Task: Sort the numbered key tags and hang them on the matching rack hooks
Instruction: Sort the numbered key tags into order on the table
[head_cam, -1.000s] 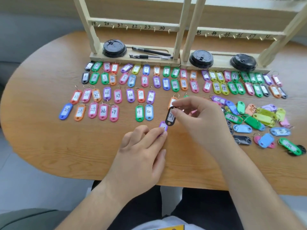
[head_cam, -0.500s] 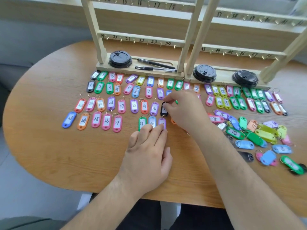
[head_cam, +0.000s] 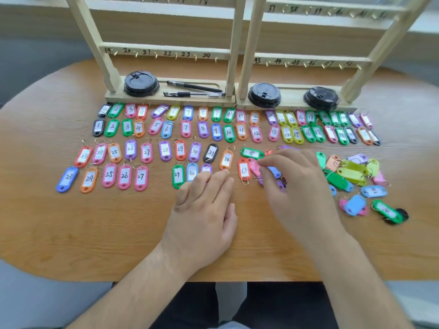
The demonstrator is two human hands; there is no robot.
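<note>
Numbered key tags lie in sorted rows on the wooden table (head_cam: 71, 233). The black tag 31 (head_cam: 211, 153) lies free in the third row, right of purple tag 30 (head_cam: 195, 151). My left hand (head_cam: 204, 210) rests flat on the table, its fingertips at a purple tag (head_cam: 206, 167) and just below orange tag 34 (head_cam: 226, 160). My right hand (head_cam: 297, 186) is curled over the loose pile (head_cam: 351, 172), index and thumb pinching a pink tag (head_cam: 254, 167) beside a red tag (head_cam: 244, 169). Two wooden hook racks (head_cam: 166, 53) (head_cam: 308, 60) stand behind, hooks bare.
Three black cup lids (head_cam: 141, 84) (head_cam: 264, 94) (head_cam: 321, 98) and two pens (head_cam: 193, 90) sit on the rack bases. More loose tags, among them a blue one (head_cam: 355, 204) and a green one (head_cam: 386, 211), lie at the right. The table's front edge (head_cam: 237, 279) runs close to my body.
My right hand set the black tag 31 down after tag 30, let go, and moved right to the loose pile. My left hand slid the purple tag up beside blue tag 30.
</note>
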